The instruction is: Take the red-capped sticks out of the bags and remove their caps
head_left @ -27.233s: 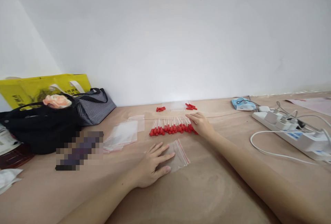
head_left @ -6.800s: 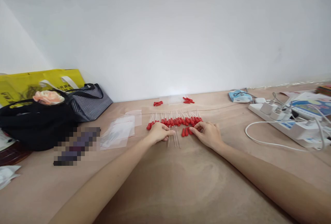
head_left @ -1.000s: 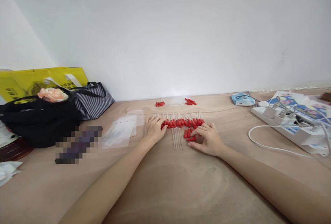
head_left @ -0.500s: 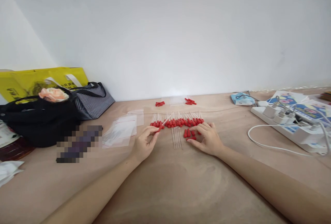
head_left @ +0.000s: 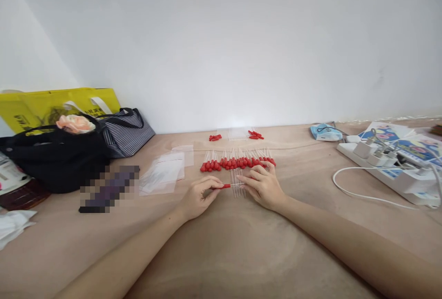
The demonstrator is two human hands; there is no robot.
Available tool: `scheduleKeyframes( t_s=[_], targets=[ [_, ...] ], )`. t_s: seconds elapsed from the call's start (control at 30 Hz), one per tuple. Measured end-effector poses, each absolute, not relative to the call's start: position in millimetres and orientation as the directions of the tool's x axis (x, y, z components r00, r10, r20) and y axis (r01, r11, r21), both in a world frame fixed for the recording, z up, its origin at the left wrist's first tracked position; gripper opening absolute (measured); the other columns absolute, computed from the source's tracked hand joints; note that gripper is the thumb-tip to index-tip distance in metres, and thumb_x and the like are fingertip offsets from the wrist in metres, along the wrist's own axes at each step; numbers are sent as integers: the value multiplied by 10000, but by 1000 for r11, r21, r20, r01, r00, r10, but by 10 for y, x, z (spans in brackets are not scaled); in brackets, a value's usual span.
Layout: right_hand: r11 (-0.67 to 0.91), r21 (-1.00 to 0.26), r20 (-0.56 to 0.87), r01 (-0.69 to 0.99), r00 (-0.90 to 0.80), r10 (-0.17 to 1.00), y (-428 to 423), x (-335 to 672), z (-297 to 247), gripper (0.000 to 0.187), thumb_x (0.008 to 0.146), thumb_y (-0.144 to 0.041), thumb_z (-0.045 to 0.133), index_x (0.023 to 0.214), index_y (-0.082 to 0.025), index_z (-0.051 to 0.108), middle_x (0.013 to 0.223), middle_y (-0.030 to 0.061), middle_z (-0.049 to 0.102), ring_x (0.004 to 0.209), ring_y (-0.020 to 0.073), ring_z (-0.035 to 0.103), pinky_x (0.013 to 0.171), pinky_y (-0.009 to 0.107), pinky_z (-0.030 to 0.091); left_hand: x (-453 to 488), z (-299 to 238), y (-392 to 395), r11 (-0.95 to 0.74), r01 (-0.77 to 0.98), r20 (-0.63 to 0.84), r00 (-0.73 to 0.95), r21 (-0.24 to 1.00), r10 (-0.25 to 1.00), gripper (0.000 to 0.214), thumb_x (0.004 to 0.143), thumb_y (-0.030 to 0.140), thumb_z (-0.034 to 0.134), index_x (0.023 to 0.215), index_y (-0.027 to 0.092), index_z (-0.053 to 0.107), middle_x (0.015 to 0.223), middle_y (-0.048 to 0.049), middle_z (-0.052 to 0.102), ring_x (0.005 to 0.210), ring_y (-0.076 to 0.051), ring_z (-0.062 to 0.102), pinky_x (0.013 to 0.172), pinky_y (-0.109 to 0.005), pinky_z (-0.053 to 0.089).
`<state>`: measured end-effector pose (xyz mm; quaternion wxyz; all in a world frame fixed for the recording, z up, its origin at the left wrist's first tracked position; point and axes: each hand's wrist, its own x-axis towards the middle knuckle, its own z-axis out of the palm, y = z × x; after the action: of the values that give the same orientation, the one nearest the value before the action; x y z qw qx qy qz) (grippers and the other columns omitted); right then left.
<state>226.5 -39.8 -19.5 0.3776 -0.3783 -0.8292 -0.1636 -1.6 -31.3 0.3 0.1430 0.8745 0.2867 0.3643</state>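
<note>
My left hand (head_left: 199, 198) is closed in a pinch on the red rubber bulb (head_left: 226, 186) of a glass dropper. Its thin clear tube (head_left: 235, 184) points right, level above the table. The fingertips of my right hand (head_left: 265, 186) close on the far end of that tube. Beneath it lie several loose glass tubes (head_left: 236, 174), side by side. Just beyond my hands, droppers with red bulbs (head_left: 238, 163) form a row, tubes pointing away from me. My right hand covers the spot where loose bulbs lay.
Near the wall lie two small heaps of red bulbs (head_left: 256, 135) with more clear tubes (head_left: 237, 134) between them. Clear plastic bags (head_left: 162, 172) are at left, beside a pixelated dark object (head_left: 109, 188) and bags (head_left: 127, 133). A power strip (head_left: 390, 170) and blue mask (head_left: 326, 132) are at right.
My left hand has turned the dropper from slanting up to level and drawn it nearer. My right hand has moved left from the loose bulbs to the tube.
</note>
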Motion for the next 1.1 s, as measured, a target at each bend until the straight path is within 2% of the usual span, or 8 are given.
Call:
scheduleKeyframes(
  t_s=[0.13,0.3,0.53,0.8,0.93,1.1],
  targets=[
    [667,5,717,745,-468,517,-378,2232,-198,171,826,-310,483,887,-264,636,716,-1,588,771,139,461,896,396,188,10,12,-326,-800,427,569,563,421,600,161,822,188,448,886,176,595,886,-69,627,851,-148,580,783,-313,476],
    [671,26,681,741,-504,531,-386,2219,-178,189,839,-297,447,802,-231,620,709,-1,571,776,138,452,898,390,184,118,6,-336,-816,508,574,594,274,563,237,817,248,478,1025,185,572,1011,-79,600,940,-165,559,838,-325,457],
    [692,23,688,721,-514,513,-427,2241,-163,216,844,-268,425,755,-227,618,603,-18,566,720,126,453,911,391,169,155,-63,-295,-822,555,588,625,128,513,192,843,266,443,850,209,627,862,-33,675,912,-180,588,882,-391,404],
    [691,23,692,723,-510,511,-440,2279,-173,226,834,-266,427,734,-252,629,575,-23,572,700,130,452,895,391,174,78,-49,-338,-811,571,550,639,129,538,218,849,232,409,798,217,621,822,-26,676,890,-166,597,899,-390,375],
    [602,-41,720,798,-394,571,-436,2497,-174,238,835,-255,431,713,-231,634,620,-9,604,701,131,470,859,371,200,-127,-37,-311,-727,666,631,494,168,598,223,844,245,411,770,194,615,810,-51,660,810,-170,599,770,-338,446],
    [579,-98,740,810,-330,587,-450,2534,-182,198,835,-298,461,815,-252,653,637,-13,630,667,123,488,827,351,222,-245,-25,-287,-669,700,664,379,250,645,208,838,272,419,875,200,611,800,-42,561,731,-138,544,667,-262,458]
  ],
)
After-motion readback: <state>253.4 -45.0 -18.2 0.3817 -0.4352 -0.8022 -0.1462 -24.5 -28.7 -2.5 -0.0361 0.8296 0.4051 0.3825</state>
